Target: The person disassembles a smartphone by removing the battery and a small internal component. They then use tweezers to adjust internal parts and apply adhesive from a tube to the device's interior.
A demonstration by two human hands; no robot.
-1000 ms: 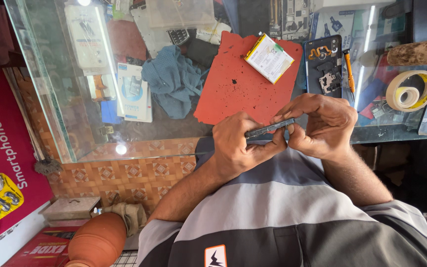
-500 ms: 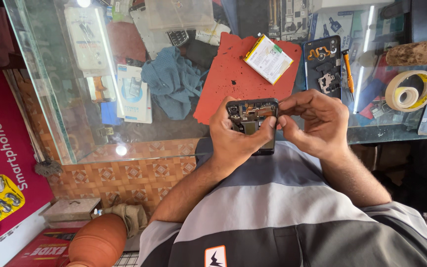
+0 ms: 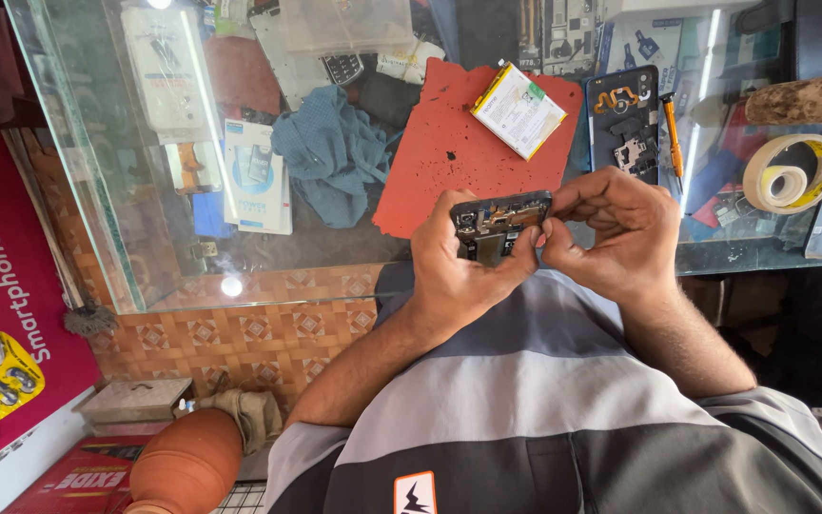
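My left hand (image 3: 449, 276) grips an opened smartphone (image 3: 499, 227) by its lower end, with the exposed dark circuit boards facing me. Fingers of my right hand (image 3: 611, 228) pinch the phone's right end near its top corner. Both hands hover above the near edge of a glass counter (image 3: 145, 238), just in front of a red work mat (image 3: 449, 152). On the mat's far right corner lies a white phone battery (image 3: 518, 109).
A blue cloth (image 3: 330, 152) lies left of the mat. To the right are a dark phone part with an orange flex cable (image 3: 623, 119), an orange-handled screwdriver (image 3: 673, 133), a tape roll (image 3: 792, 171) and a wooden handle (image 3: 801, 100). A clay pot (image 3: 187, 466) stands on the floor.
The phone was edge-on between both hands and has turned so that its open inside faces me. My right hand has shifted to the phone's right end.
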